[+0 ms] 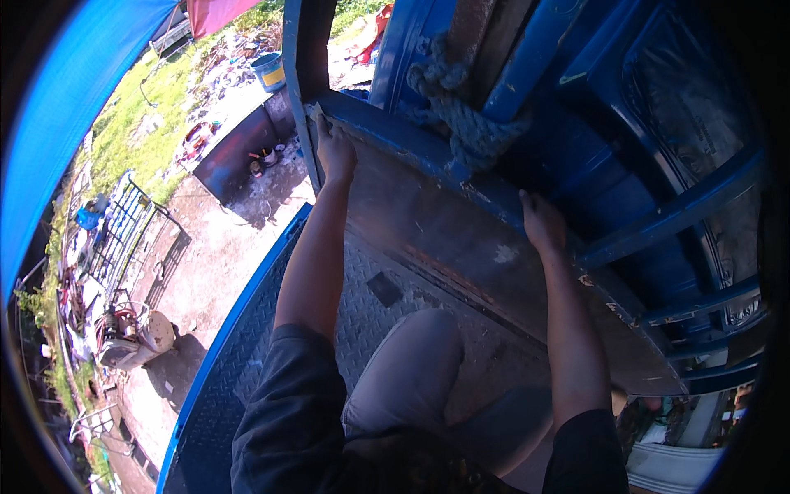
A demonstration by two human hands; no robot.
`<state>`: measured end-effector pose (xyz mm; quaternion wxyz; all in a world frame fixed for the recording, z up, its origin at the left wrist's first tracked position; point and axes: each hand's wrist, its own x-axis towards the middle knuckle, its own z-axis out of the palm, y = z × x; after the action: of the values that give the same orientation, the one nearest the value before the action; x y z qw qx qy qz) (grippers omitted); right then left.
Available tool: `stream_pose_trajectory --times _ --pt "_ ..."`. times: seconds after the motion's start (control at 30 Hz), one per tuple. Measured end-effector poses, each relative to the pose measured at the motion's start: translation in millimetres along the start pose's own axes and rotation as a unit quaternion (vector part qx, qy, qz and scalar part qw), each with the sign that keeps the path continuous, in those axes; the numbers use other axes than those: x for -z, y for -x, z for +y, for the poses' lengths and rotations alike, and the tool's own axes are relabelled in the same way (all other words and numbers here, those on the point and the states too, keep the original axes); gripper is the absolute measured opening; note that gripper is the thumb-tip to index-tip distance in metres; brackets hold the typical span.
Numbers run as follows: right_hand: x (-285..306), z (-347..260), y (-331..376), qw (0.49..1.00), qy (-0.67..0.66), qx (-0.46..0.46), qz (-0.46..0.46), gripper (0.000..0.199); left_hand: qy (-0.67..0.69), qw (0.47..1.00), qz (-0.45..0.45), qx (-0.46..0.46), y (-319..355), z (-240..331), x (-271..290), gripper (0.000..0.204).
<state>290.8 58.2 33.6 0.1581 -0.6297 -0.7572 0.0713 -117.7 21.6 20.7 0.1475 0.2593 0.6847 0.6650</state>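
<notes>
Head view: outdoor yard is seen below, with a concrete slab, grass, scattered scrap and a blue bucket. A blue vehicle bed with a checker-plate floor is knelt on. The left hand is laid flat on the top-left corner of a bare metal panel, fingers pressed together over what looks like a small abrasive sheet; not certain. The right hand is placed on the panel's upper edge, fingers curled, nothing pinched. A thick knotted rope is tied to the blue frame between and above both hands.
</notes>
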Motion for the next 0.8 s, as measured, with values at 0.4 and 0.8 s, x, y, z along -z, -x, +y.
stream_pose_trajectory --times 0.4,0.8 --pt "-2.1 3.1 -9.5 1.000 -0.002 0.011 0.007 0.059 0.336 0.915 -0.041 0.220 -8.0 -2.1 -0.7 0.041" --pt "0.7 12.4 -12.6 0.997 -0.004 0.052 -0.049 0.051 0.246 0.844 -0.190 0.436 254.9 20.6 64.1 0.036"
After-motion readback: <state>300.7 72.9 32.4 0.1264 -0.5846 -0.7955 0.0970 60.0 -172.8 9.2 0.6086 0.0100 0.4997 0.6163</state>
